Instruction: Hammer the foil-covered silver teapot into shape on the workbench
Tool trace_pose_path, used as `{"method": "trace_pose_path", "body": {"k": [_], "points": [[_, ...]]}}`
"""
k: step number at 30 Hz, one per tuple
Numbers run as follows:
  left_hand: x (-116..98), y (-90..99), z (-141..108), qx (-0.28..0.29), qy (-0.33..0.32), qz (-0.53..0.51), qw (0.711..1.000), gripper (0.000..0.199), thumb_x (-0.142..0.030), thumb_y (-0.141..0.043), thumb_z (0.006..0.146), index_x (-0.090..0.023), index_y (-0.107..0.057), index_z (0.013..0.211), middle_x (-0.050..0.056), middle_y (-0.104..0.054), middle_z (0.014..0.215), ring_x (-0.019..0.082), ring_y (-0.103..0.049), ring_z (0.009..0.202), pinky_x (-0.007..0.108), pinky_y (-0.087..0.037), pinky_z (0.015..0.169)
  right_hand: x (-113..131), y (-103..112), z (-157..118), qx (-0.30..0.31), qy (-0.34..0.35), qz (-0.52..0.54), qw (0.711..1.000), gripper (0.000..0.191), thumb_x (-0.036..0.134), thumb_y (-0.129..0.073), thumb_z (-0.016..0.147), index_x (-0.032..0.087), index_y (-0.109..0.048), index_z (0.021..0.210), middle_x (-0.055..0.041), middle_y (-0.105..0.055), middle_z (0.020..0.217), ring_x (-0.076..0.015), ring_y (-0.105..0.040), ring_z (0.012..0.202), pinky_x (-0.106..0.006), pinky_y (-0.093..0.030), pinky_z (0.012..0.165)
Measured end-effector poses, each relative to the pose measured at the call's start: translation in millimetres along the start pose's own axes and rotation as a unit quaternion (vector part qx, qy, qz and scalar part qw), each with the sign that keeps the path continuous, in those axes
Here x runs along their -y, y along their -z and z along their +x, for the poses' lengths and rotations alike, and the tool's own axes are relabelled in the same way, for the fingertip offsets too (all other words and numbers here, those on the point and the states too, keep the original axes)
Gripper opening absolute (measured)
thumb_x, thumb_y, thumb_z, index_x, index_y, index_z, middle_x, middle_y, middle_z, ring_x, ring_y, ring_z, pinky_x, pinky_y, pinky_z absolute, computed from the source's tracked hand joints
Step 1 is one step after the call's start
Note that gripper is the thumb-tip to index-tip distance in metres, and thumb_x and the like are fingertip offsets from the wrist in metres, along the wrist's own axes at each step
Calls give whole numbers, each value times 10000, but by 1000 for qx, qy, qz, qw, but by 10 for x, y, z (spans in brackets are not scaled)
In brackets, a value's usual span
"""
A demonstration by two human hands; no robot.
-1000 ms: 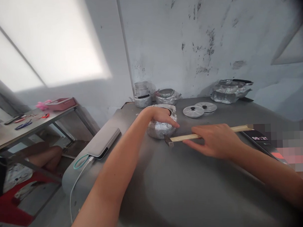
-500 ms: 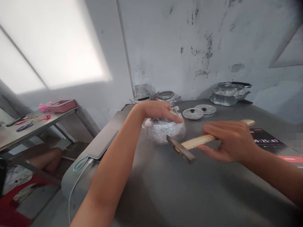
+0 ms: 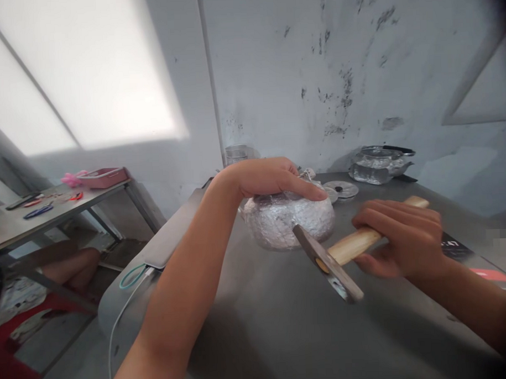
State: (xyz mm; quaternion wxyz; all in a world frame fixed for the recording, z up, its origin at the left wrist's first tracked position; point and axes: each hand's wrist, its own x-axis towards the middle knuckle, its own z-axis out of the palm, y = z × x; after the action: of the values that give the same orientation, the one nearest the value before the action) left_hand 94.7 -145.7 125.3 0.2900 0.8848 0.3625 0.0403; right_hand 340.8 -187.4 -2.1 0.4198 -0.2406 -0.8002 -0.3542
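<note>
My left hand [image 3: 273, 178] reaches over the top of a rounded, silvery kettle [image 3: 289, 224] with a crinkled, dented surface. The thumb lies along its upper rim, while the other fingers are mostly hidden behind the hand. In my right hand [image 3: 400, 239] is a hammer [image 3: 328, 264], gripped around its pale wooden handle. The hammer's metal head is tilted just in front of the kettle's lower right side; whether they touch I cannot tell.
Round lids [image 3: 340, 190] with dark knobs lie behind the kettle. Another kettle [image 3: 379, 164] with a black handle stands back right. A laptop-like slab [image 3: 166, 250] and white cable [image 3: 124, 310] lie left. A side table holds a pink basket [image 3: 104, 178]; a person's leg [image 3: 75, 267] shows below.
The hammer has moved right and nearer to me, its head now lower. The kettle appears larger and shifted slightly right, with my left hand still on its top.
</note>
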Motion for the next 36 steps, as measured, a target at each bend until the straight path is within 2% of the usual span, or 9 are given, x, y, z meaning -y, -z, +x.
{"method": "trace_pose_path", "body": {"k": [9,19,27,36], "points": [[-48,-6,-21,-17,-2,19,1000,547,-629,-644,800,-185,-412,581,3,-341,575,109,-373,504,274,-245,467,17,-1,29,5,22,-6,1000,381,560,-532,854,220,-473,692,-28,-552,568,-143,-468,487,-295,-341,499],[-73,-39,-20,-26,-15,1,1000,548,-530,-681,797,-196,-335,535,-40,-257,542,79,-199,431,284,-152,416,-9,-18,5,1,9,-28,1000,368,560,-536,835,233,-461,683,3,-532,557,-138,-438,467,-293,-320,479],[-55,-44,-8,-30,-20,21,999,569,-532,-661,814,-205,-277,552,-44,-215,547,82,-165,439,283,-136,409,-13,-20,-3,-7,7,-40,999,360,549,-546,826,234,-446,683,14,-494,536,-142,-450,465,-295,-313,467],[-58,-45,-2,-44,-23,14,999,585,-512,-688,802,-200,-282,522,-45,-213,540,75,-160,434,282,-128,420,-17,-35,0,-17,3,-49,999,360,549,-547,826,234,-447,683,13,-500,526,-142,-457,457,-294,-307,460]]}}
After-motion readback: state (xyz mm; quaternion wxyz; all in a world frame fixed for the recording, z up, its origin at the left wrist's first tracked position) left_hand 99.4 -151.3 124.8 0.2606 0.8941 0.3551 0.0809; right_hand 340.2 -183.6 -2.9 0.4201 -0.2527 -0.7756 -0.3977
